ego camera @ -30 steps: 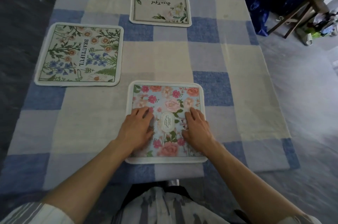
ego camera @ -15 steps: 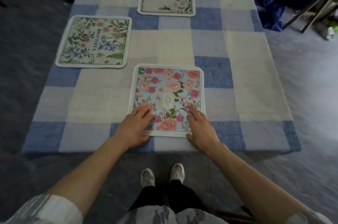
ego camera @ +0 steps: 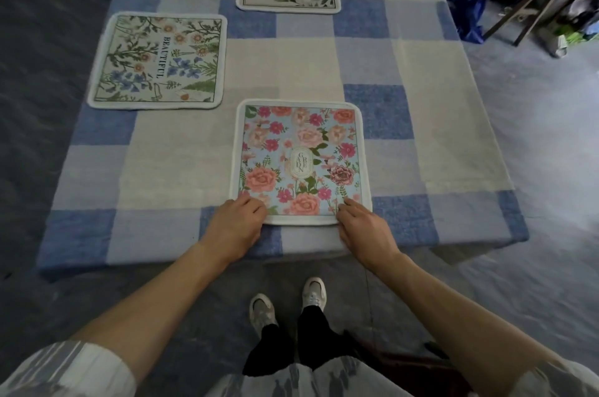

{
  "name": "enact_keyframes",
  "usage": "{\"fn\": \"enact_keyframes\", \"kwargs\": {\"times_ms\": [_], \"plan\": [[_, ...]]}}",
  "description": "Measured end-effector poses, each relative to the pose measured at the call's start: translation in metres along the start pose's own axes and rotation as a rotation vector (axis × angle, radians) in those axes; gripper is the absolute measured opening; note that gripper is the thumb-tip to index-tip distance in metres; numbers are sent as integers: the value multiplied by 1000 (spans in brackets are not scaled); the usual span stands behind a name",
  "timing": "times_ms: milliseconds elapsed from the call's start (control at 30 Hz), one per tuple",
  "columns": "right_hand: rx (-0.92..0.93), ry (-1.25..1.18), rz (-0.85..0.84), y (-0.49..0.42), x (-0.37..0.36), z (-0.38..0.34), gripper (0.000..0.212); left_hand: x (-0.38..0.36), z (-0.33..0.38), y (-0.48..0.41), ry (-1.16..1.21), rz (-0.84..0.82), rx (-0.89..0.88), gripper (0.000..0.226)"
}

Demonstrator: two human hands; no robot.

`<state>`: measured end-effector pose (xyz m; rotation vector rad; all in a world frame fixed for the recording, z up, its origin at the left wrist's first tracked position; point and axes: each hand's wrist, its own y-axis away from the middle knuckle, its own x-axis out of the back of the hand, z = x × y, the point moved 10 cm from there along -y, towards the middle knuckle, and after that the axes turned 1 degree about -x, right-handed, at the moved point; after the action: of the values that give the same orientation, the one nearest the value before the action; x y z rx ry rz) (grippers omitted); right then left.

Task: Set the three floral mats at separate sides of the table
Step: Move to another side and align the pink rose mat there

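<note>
Near corners of rose mat (ego camera: 301,163) are touched by L hand (ego camera: 238,221) & R hand (ego camera: 363,225) — both relaxed, nothing gripped; mat lies just fwd of both.

Left hand (ego camera: 235,228), right hand (ego camera: 364,229) outstretched, palm-down.

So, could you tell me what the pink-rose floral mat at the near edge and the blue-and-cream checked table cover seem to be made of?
The pink-rose floral mat: likely printed fabric, matte, with a raised white bound border. The blue-and-cream checked table cover: soft cloth, perhaps fleecy, matte; it drapes over the near edge.
</note>
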<state>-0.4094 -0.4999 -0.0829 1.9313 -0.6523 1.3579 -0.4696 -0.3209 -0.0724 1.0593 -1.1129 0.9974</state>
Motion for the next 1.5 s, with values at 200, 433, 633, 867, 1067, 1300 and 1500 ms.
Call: {"fn": "enact_keyframes", "kwargs": {"times_ms": [200, 433, 633, 867, 1067, 1300, 1500], "plan": [[-48, -15, 132, 8, 16, -9, 28, 7, -6, 15, 5, 70, 66, 36], [-24, -19, 198, 15, 16, -16, 26, 16, -5, 37, 27, 175, 90, 31], [12, -63, 190, 16, 11, -24, 23, -2, -5, 62, 57, 160, 183, 35], [3, -115, 219, 16, 10, -18, 12, -14, -8, 68, 71, 159, 176, 35], [-22, -161, 222, 24, 4, -22, 8, -11, -16, 70, 62, 145, 177, 32], [-38, -189, 209, 25, 1, -25, 8, -9, -23, 75, 102, 143, 221, 35], [-45, -188, 218, 23, 3, -19, 6, -11, -21, 73, 143, 181, 217, 30]]}}
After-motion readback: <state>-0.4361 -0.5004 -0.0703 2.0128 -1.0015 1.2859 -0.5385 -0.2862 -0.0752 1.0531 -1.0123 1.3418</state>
